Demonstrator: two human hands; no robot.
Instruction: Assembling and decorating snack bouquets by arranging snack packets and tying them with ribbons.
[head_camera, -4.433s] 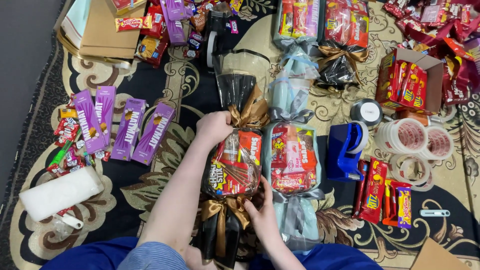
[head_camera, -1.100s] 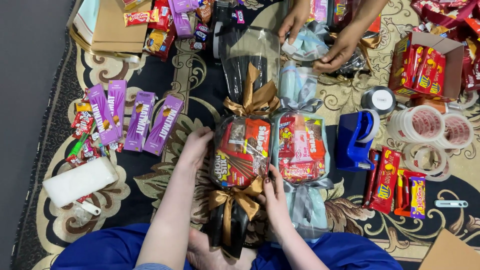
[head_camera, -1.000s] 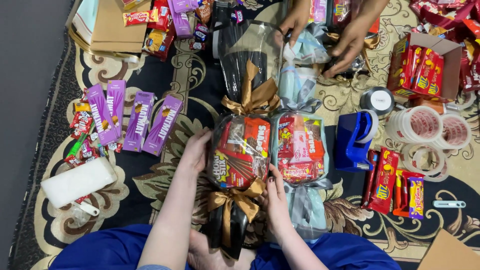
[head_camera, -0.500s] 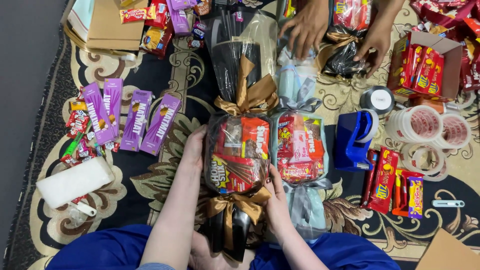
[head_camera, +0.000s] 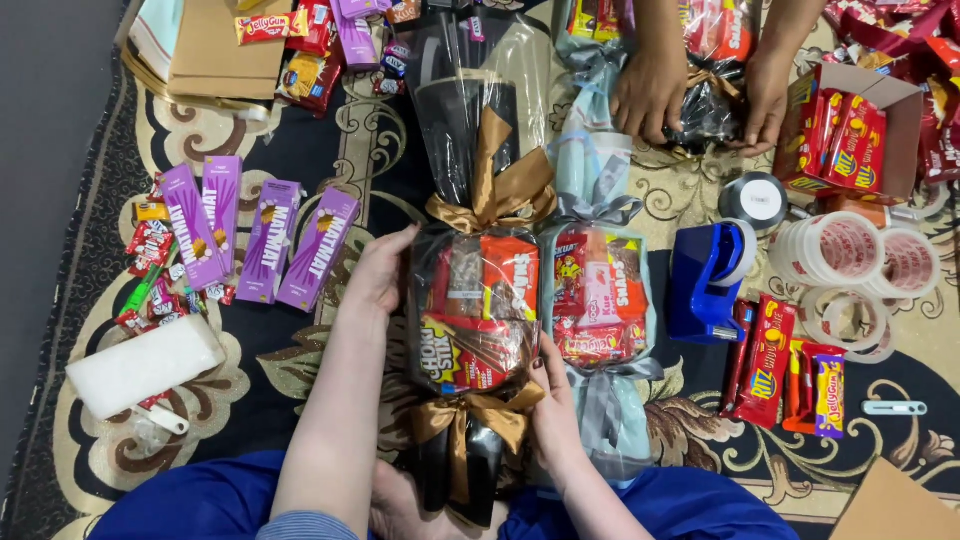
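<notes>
Head view: at centre frame, the left hand (head_camera: 375, 275) and right hand (head_camera: 553, 395) cup the gold-ribboned snack bundle (head_camera: 470, 325), fingers half curled against its sides, on the patterned carpet (head_camera: 300, 370).

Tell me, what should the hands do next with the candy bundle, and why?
Probably snug the lower gold bow tighter. The left hand and right hand hold the candy bundle by its sides, and that bow looks looser than the top gold bow.
</notes>
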